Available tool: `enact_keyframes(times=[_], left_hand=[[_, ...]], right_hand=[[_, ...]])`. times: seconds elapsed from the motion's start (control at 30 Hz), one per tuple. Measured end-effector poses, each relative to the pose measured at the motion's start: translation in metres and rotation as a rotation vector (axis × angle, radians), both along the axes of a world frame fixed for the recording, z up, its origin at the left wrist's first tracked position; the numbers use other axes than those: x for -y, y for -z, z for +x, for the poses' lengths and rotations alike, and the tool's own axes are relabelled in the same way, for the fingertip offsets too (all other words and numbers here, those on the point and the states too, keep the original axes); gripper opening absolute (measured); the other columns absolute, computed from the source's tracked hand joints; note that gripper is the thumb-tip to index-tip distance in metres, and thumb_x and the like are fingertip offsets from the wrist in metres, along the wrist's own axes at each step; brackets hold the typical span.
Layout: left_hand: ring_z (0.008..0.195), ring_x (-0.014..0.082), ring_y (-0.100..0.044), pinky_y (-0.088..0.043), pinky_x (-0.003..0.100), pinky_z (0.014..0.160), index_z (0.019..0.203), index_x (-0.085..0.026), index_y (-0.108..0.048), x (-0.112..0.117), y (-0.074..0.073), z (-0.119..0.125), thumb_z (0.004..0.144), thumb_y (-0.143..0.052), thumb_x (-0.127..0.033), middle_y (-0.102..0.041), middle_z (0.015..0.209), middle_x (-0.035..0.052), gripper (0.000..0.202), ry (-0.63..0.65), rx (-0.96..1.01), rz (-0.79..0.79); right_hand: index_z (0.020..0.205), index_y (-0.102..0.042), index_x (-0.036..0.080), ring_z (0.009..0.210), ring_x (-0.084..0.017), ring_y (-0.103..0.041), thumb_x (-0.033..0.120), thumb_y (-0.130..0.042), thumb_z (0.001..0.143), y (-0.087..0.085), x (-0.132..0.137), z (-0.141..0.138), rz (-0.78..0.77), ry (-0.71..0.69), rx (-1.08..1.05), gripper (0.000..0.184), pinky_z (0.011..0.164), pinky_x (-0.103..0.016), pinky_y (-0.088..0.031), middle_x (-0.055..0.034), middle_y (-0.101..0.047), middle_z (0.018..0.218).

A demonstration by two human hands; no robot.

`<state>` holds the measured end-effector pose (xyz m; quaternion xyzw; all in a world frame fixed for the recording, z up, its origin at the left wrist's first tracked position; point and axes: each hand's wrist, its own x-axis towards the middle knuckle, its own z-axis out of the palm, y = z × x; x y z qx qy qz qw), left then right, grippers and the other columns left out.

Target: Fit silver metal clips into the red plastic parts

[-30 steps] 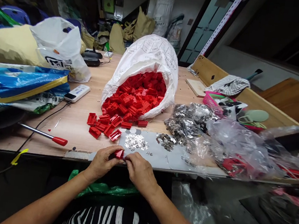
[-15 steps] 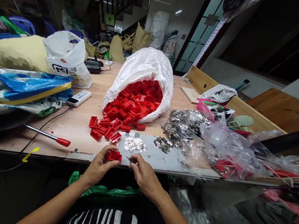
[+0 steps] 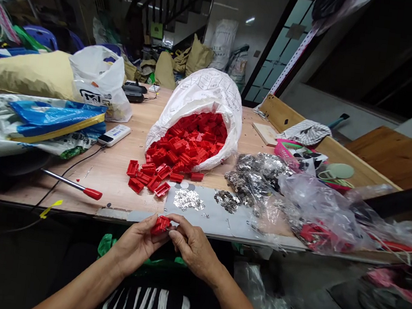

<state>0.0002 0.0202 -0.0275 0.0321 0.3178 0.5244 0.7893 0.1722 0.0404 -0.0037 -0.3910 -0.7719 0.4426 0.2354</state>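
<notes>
My left hand (image 3: 142, 241) is closed round a small red plastic housing (image 3: 161, 225), held just in front of the table edge. Against the housing's right end, my right hand (image 3: 192, 243) pinches a small metal piece (image 3: 172, 228), mostly hidden by the fingers. Beyond the hands, a pile of shiny flat metal pieces (image 3: 187, 200) lies on a grey sheet (image 3: 216, 222), with a darker pile of small metal parts (image 3: 226, 201) to its right. Several loose red housings (image 3: 148, 169) lie in front of a white sack (image 3: 210, 87) full of the same kind.
A screwdriver-like tool with a red handle (image 3: 92, 193) and a white device (image 3: 114, 135) on a cable lie to the left. Plastic bags of metal parts (image 3: 259, 173) and a pink basket (image 3: 286, 154) crowd the right side. Stuffed bags (image 3: 24, 72) fill the far left.
My hands have come together: the right hand brought its metal piece to the red housing. My left hand has turned the housing and lowered slightly. The camera view has shifted a little.
</notes>
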Motion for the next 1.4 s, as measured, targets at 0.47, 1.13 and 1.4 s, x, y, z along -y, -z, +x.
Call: enact_keyframes(times=[0.47,1.13,1.4], left_hand=[[0.082,0.024,-0.072,-0.051,0.039,0.094,0.083,-0.005,-0.068,0.003,0.004,0.01,0.088,-0.055,-0.015,-0.074,0.084,0.0142,0.017,-0.004,0.05,-0.07],[0.069,0.0169,-0.055,-0.039,0.028,0.069,0.068,-0.018,-0.066,0.017,0.041,-0.018,0.07,-0.072,-0.027,-0.062,0.07,0.001,0.011,0.323,-1.04,0.412],[0.083,0.0243,-0.062,-0.043,0.03,0.074,0.089,-0.025,-0.074,0.003,0.025,-0.024,0.073,-0.068,-0.03,-0.071,0.086,0.0047,0.018,0.432,-1.281,0.597]], right_hand=[[0.095,-0.061,0.018,0.05,-0.009,-0.04,0.044,-0.034,0.097,0.016,-0.003,-0.001,-0.088,0.129,-0.189,0.038,0.05,-0.021,-0.033,0.0045,-0.046,0.057],[0.109,-0.054,0.02,0.07,-0.016,-0.061,0.029,-0.051,0.09,0.035,-0.01,0.035,0.315,0.419,0.287,0.021,0.066,-0.025,-0.043,-0.001,-0.064,0.079],[0.095,-0.058,0.022,0.081,-0.019,-0.062,0.025,-0.051,0.089,0.04,-0.036,0.063,0.363,0.553,0.621,0.009,0.066,-0.028,-0.041,-0.0041,-0.065,0.093]])
